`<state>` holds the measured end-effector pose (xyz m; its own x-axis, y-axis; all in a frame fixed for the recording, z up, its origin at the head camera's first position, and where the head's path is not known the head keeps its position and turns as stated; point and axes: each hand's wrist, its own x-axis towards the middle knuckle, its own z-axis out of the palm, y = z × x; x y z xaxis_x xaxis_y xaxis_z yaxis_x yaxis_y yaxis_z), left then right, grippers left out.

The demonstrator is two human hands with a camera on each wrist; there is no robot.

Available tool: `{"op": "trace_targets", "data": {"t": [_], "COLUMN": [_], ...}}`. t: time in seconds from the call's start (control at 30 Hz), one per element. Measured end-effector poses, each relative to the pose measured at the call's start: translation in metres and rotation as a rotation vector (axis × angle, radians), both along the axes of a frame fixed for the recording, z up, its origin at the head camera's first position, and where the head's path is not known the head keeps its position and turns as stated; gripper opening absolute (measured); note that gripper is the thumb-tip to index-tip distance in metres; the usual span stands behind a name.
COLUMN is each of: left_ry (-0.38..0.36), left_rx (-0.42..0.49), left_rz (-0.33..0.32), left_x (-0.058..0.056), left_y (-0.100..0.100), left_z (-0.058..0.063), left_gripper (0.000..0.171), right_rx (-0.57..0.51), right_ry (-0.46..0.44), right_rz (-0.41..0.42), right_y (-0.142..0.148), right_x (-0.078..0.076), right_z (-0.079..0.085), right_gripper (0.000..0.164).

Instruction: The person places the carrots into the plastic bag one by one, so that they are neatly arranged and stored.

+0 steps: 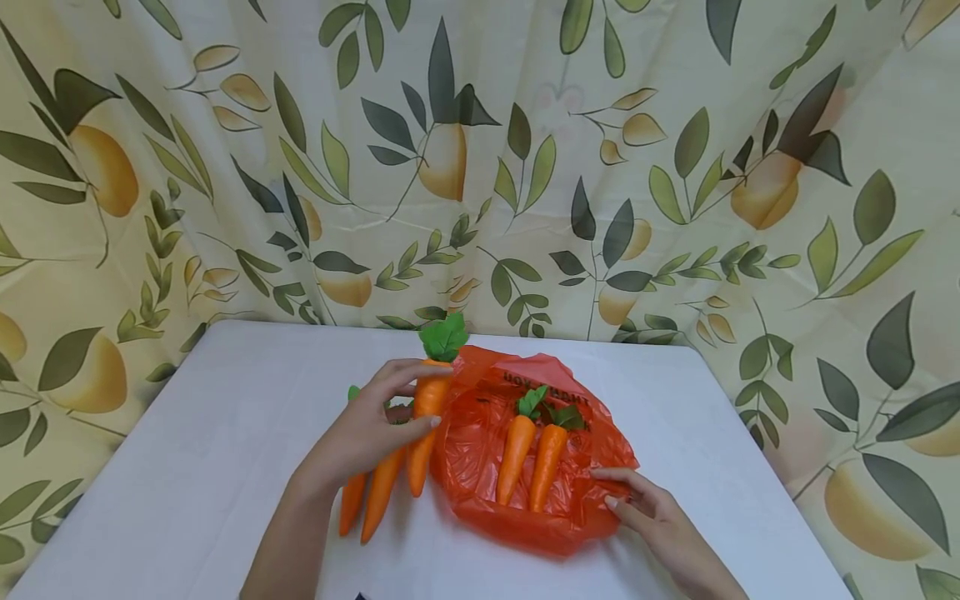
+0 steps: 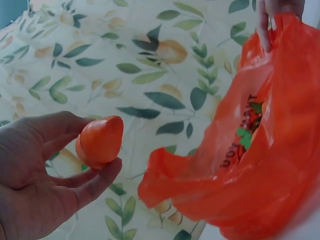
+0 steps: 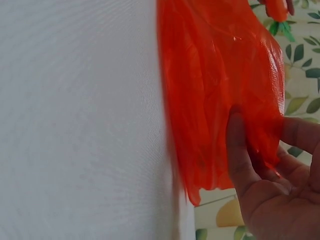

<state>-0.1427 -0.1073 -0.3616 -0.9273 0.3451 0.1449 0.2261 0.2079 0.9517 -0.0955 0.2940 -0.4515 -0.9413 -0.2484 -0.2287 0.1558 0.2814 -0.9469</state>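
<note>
My left hand [image 1: 375, 421] pinches an orange carrot [image 1: 429, 400] with a green leafy top, held upright beside the bag's left edge. In the left wrist view the carrot's pointed end [image 2: 102, 140] faces the camera between thumb and fingers. A red plastic bag [image 1: 480, 525] lies spread with its mouth open, printed with dark letters. Two carrots [image 1: 516, 458] with green tops lie inside it. My right hand [image 1: 656, 521] grips the bag's right rim, thumb on one side and fingers on the other, as the right wrist view shows.
Two more carrots [image 1: 382, 492] lie on the white table [image 1: 187, 467], left of the bag and partly behind my left hand. A curtain [image 1: 480, 275] patterned with leaves and fruit hangs behind the table and along its sides.
</note>
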Motion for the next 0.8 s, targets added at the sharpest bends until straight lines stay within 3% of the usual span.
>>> {"op": "trace_targets", "data": {"t": [0.37,0.8], "left_ry": [0.014,-0.077], "left_rx": [-0.079,-0.082], "left_rz": [-0.135,-0.206], "left_x": [-0.005,-0.020], "left_y": [0.039,0.082], "left_z": [-0.002,-0.032], "left_gripper": [0.052,0.050], "right_rx": [-0.006,-0.012], "right_ry": [0.010,0.028], "right_rz": [-0.025,-0.009], "right_y": [0.000,0.000], "right_x": [0.000,0.001], "right_z": [-0.001,0.001], "right_gripper": [0.044,0.046]}}
